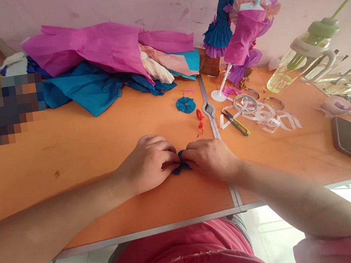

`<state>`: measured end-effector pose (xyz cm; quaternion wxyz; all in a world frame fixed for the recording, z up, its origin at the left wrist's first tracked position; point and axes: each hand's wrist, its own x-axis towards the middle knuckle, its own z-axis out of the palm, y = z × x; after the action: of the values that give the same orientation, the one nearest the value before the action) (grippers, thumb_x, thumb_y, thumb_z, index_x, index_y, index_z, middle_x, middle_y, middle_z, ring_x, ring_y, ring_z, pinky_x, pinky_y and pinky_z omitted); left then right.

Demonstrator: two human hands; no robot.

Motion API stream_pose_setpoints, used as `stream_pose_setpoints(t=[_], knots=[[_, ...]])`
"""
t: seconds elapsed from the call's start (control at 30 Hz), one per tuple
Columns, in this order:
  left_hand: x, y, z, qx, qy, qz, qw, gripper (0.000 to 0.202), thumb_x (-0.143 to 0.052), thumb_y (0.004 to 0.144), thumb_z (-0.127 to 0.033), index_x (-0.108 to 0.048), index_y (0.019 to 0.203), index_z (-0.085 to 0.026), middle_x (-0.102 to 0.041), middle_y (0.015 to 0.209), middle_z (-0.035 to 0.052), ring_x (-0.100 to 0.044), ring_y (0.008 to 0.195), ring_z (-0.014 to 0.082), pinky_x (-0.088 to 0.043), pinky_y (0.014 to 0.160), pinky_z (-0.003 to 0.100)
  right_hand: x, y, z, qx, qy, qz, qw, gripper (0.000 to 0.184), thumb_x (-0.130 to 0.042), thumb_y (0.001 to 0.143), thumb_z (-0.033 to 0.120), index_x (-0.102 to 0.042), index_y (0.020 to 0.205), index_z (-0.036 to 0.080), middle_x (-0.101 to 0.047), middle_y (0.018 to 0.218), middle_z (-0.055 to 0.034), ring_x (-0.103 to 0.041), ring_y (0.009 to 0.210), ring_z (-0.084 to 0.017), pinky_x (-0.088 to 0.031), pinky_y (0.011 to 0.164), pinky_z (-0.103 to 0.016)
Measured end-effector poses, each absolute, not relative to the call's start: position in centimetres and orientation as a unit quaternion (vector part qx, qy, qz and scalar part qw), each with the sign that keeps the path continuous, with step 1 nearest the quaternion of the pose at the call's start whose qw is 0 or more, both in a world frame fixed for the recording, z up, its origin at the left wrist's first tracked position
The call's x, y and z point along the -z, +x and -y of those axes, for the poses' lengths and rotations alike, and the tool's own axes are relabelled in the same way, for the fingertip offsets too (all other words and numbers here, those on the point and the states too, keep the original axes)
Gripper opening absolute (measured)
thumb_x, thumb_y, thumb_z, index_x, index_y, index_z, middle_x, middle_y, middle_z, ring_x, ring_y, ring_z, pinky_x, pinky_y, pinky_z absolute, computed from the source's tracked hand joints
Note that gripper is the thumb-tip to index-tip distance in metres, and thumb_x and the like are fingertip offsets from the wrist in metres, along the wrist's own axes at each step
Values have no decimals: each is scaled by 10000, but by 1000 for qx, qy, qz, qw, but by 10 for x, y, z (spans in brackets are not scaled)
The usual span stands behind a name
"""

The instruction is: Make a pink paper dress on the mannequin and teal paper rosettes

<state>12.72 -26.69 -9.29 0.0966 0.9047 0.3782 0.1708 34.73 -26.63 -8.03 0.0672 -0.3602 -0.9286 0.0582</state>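
Both of my hands meet low over the orange table, pinching a small piece of dark blue crepe paper (183, 165) between them. My left hand (154, 163) has its fingertips on the left side of the paper, and my right hand (210, 157) grips the right side. Much of the piece is hidden under my fingers. Just beyond them lie a round pleated blue paper rosette (185, 104) with a pink centre and some red scraps (200, 119). Yellow-handled thread snips (236, 123) rest to the right, by a tape roll (245, 104).
Magenta paper (107, 41) and blue paper (87, 87) lie heaped along the wall. Small dress stands (246, 30) in paper dresses stand at the back. A drinking bottle (304, 52), curled white strips (274, 115) and a phone (349, 138) are on the right. A metal seam (210, 113) crosses the table.
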Motion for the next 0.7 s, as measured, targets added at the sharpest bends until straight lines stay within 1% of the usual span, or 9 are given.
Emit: stream_pose_setpoints(t=[0.07,0.13,0.23,0.27,0.33,0.43,0.53,0.63,0.7], knots=[[93,126,266,-171,906,-377,90,149,-621,850,-230,-766,843,-267,-716,919,18,-619,938,218,-395,913,408,82,351,265,-66,-353,931,73,149,-531,939,225,-678,952,245,-678,862,14,-571,725,-112,-229,534,-278],[92,126,265,-173,906,-377,85,151,-613,861,-235,-762,852,-259,-716,918,24,-617,939,220,-398,911,408,83,355,265,-72,-352,930,81,175,-522,953,226,-673,1029,269,-681,848,17,-572,714,-106,-239,534,-269],[89,125,265,-176,907,-374,86,153,-598,875,-242,-751,870,-243,-713,910,27,-615,923,214,-406,903,402,81,358,265,-71,-352,929,94,221,-494,982,258,-656,1128,287,-687,861,5,-586,752,-113,-277,560,-258],[87,125,265,-179,906,-373,87,154,-591,878,-247,-745,873,-237,-710,907,26,-614,919,211,-407,905,400,80,357,265,-69,-348,930,100,218,-494,985,282,-665,1120,282,-688,888,-5,-590,780,-118,-292,575,-256],[86,125,265,-183,905,-373,94,161,-577,883,-254,-735,870,-227,-703,904,26,-614,918,206,-410,908,394,78,356,265,-64,-338,933,107,208,-507,982,323,-695,1048,263,-686,931,-23,-590,826,-130,-311,598,-258],[86,125,265,-182,905,-371,103,168,-567,883,-255,-729,848,-227,-697,902,26,-612,934,209,-409,921,394,79,353,264,-54,-341,933,99,214,-512,977,321,-711,956,246,-678,880,-21,-576,807,-136,-301,594,-267],[89,125,265,-175,910,-364,96,184,-554,888,-241,-733,847,-233,-697,919,30,-609,945,212,-403,934,406,82,352,263,-53,-344,933,89,197,-522,961,306,-705,938,240,-671,850,-13,-564,770,-132,-277,577,-276],[91,125,265,-183,914,-355,75,152,-590,880,-292,-732,893,-239,-691,943,33,-602,963,223,-393,947,430,83,351,266,-50,-349,932,86,192,-529,949,316,-697,917,228,-667,856,-15,-560,748,-129,-256,564,-284],[91,124,265,-183,917,-349,63,143,-606,871,-310,-726,890,-234,-689,945,32,-601,972,228,-387,954,442,82,351,267,-52,-356,929,85,190,-532,948,331,-691,946,228,-667,869,-15,-560,740,-129,-250,558,-283]])
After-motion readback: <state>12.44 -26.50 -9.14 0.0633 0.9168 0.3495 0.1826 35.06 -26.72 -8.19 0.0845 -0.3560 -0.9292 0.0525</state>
